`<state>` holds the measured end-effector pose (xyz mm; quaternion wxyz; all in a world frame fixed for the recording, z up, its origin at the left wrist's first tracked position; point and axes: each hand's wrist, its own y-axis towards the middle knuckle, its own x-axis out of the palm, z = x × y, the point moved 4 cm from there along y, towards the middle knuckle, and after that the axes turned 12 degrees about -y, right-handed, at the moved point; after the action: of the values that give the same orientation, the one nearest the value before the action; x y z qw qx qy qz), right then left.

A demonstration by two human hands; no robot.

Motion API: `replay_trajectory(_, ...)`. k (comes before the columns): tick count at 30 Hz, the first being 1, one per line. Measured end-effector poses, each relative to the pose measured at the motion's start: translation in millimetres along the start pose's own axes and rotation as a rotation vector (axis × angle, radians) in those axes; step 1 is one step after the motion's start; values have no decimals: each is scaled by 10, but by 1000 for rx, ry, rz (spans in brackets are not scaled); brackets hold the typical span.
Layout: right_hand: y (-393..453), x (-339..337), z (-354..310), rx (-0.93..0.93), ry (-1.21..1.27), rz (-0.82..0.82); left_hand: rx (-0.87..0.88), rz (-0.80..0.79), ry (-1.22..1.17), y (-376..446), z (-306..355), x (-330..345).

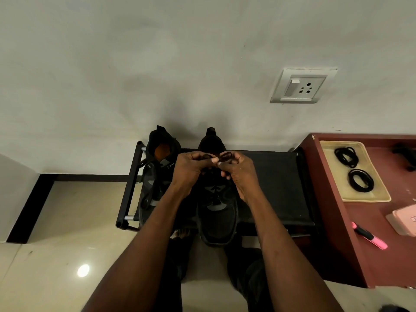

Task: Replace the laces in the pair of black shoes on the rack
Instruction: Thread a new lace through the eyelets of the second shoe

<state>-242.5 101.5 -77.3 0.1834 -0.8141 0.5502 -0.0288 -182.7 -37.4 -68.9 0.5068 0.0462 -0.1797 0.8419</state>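
Two black shoes stand on a low black rack (pixel 279 176) against the wall. The left shoe (pixel 157 174) has an orange insole and loose laces. The right shoe (pixel 217 210) points its toe toward me. Both my hands are raised over the right shoe's tongue. My left hand (pixel 190 167) and my right hand (pixel 236 170) each pinch a loop of the black lace (pixel 225 156) between thumb and fingers, close together. The eyelets under my hands are hidden.
A dark red table (pixel 355 233) stands right of the rack. On it a yellowish tray (pixel 380 194) holds two coils of black laces (pixel 360 180), with a pink highlighter (pixel 369 236) and a pink box (pixel 405 218) nearby. A wall socket (pixel 304 86) is above. Beige tiled floor lies to the left.
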Motion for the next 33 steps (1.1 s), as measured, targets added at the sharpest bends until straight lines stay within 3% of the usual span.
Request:
replay_trajectory(9, -33, -32, 27, -10, -11, -46, 286, 258, 275, -87, -19, 147)
replay_trajectory(14, -85, -44, -38, -195, -327, 75, 296, 328, 460, -95, -35, 181)
replay_trajectory(18, -167, 2, -98, -346, -530, 129, 284, 147, 688, -32, 86, 207)
replay_trajectory(22, -178, -12, -84, -349, -535, 153, 256, -139, 849, 18, 167, 162)
replay_trajectory(26, -172, -31, -103, -321, -530, 156, 238, -233, 886, -5, 166, 146)
replay_trajectory(33, -107, -70, -94, -221, -398, 98, -117, -178, 495, -5, 97, 140)
